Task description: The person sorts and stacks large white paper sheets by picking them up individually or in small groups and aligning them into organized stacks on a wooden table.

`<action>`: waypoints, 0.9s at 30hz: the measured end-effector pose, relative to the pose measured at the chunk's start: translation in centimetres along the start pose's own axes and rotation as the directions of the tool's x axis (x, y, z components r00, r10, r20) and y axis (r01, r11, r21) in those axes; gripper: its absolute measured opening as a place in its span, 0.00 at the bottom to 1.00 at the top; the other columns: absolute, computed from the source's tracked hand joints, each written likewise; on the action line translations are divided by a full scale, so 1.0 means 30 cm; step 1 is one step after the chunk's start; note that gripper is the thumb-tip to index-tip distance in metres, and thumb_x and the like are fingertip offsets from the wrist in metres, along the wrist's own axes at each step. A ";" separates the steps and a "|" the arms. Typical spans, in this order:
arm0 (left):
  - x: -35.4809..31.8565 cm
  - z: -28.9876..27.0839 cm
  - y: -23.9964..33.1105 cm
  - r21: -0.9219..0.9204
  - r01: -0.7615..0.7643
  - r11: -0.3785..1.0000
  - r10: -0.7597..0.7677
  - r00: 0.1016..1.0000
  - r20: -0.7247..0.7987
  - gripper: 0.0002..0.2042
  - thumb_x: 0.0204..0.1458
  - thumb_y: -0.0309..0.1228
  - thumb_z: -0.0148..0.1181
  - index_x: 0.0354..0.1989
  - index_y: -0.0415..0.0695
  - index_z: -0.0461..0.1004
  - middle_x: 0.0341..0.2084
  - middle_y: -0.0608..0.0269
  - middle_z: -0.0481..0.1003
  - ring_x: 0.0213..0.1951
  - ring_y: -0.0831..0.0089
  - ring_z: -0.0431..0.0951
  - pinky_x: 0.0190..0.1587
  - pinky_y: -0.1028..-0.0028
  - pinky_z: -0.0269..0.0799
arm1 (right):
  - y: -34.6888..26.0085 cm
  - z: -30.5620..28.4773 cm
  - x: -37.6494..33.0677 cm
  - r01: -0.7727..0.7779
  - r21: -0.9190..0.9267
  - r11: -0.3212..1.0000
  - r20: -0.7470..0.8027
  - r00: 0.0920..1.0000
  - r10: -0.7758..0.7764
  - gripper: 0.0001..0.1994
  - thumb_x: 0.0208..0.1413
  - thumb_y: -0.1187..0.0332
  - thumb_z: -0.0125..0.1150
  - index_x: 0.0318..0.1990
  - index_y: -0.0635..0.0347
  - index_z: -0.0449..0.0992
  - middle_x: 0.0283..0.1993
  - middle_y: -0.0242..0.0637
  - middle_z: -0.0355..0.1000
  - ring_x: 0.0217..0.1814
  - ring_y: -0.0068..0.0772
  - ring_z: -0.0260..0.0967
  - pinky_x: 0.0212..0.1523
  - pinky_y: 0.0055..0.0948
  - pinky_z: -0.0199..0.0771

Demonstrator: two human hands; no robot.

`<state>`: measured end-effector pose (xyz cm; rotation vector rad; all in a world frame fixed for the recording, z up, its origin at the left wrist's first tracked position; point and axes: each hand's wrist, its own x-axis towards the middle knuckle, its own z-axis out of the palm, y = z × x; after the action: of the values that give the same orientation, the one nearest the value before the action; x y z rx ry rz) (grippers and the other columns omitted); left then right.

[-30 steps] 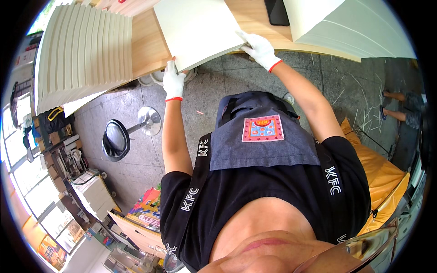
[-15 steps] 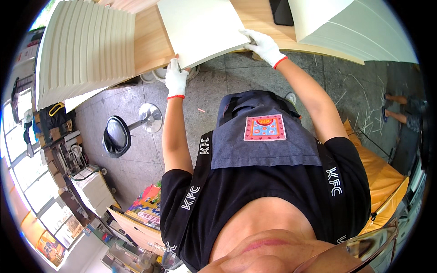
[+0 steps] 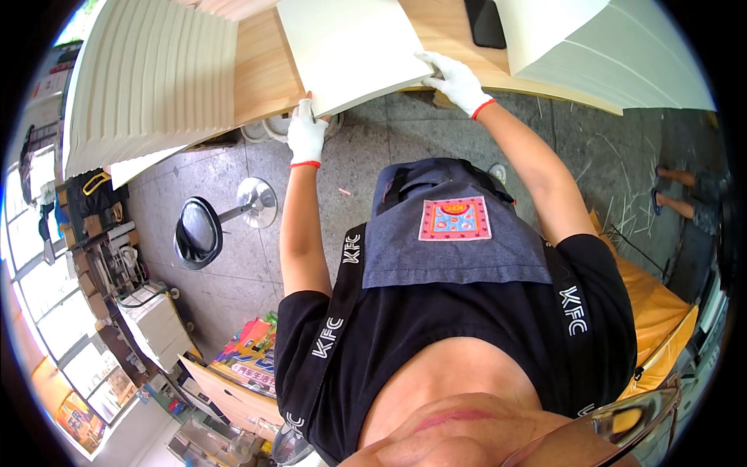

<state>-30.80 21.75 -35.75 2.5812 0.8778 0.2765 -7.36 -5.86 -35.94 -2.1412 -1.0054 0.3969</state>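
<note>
A thick white pad of paper (image 3: 354,50) lies on the wooden table (image 3: 266,71), its near edge reaching the table's front edge. My left hand (image 3: 306,134), in a white knit glove with a red cuff, pinches the pad's near left corner. Gloved the same way, my right hand (image 3: 457,84) holds the near right corner, fingers on top and along the edge. The undersides of both grips are hidden.
Layered stacks of cream paper (image 3: 152,86) rise on the left, and another large paper stack (image 3: 599,54) on the right. A black phone (image 3: 485,23) lies beside the right one. A round stool (image 3: 198,233) stands on the floor. Another person's legs (image 3: 678,204) show far right.
The whole view has shifted slightly, so table, pad and hands sit a little farther right and lower. Both hands keep their hold on the pad's corners.
</note>
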 end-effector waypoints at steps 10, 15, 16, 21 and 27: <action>0.021 -0.088 0.016 0.063 -0.097 0.993 0.090 0.991 0.101 0.26 0.45 0.32 0.71 0.55 0.54 0.71 0.42 0.57 0.76 0.45 0.54 0.78 0.46 0.59 0.74 | -0.045 -0.066 0.021 0.218 -0.370 0.903 0.174 0.971 -0.163 0.26 0.63 0.64 0.55 0.69 0.40 0.61 0.42 0.47 0.76 0.44 0.50 0.76 0.46 0.44 0.75; 0.029 -0.071 0.020 0.079 -0.115 0.990 0.109 0.991 0.083 0.25 0.45 0.32 0.71 0.54 0.54 0.72 0.40 0.59 0.76 0.44 0.55 0.78 0.45 0.60 0.74 | -0.003 -0.061 0.027 0.212 -0.302 0.930 0.170 0.971 -0.166 0.27 0.64 0.67 0.51 0.71 0.40 0.59 0.40 0.47 0.76 0.44 0.50 0.76 0.47 0.44 0.75; 0.031 -0.073 0.021 0.086 -0.106 0.991 0.098 0.990 0.098 0.25 0.45 0.32 0.71 0.54 0.54 0.73 0.40 0.58 0.76 0.44 0.55 0.78 0.45 0.60 0.74 | -0.004 -0.059 0.024 0.202 -0.274 0.940 0.156 0.974 -0.164 0.27 0.65 0.67 0.51 0.71 0.39 0.59 0.40 0.47 0.76 0.45 0.50 0.76 0.47 0.44 0.74; 0.036 -0.064 0.011 0.087 -0.115 0.990 0.107 0.990 0.097 0.24 0.46 0.34 0.72 0.54 0.55 0.74 0.41 0.58 0.77 0.44 0.55 0.78 0.45 0.59 0.74 | -0.005 -0.060 0.026 0.151 -0.216 0.965 0.148 0.982 -0.120 0.28 0.65 0.64 0.53 0.72 0.34 0.59 0.44 0.46 0.76 0.47 0.50 0.74 0.49 0.44 0.73; 0.038 -0.059 0.003 0.103 -0.135 0.985 0.126 0.988 0.091 0.22 0.47 0.36 0.71 0.53 0.54 0.75 0.41 0.58 0.77 0.44 0.55 0.79 0.45 0.60 0.74 | -0.007 -0.042 0.007 0.154 -0.297 0.942 0.107 0.986 -0.128 0.27 0.65 0.61 0.54 0.71 0.35 0.60 0.42 0.46 0.74 0.45 0.50 0.74 0.47 0.44 0.74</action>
<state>-30.41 22.92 -34.07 2.7346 0.7133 0.1589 -6.63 -6.22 -34.92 -2.3194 -1.3340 0.2802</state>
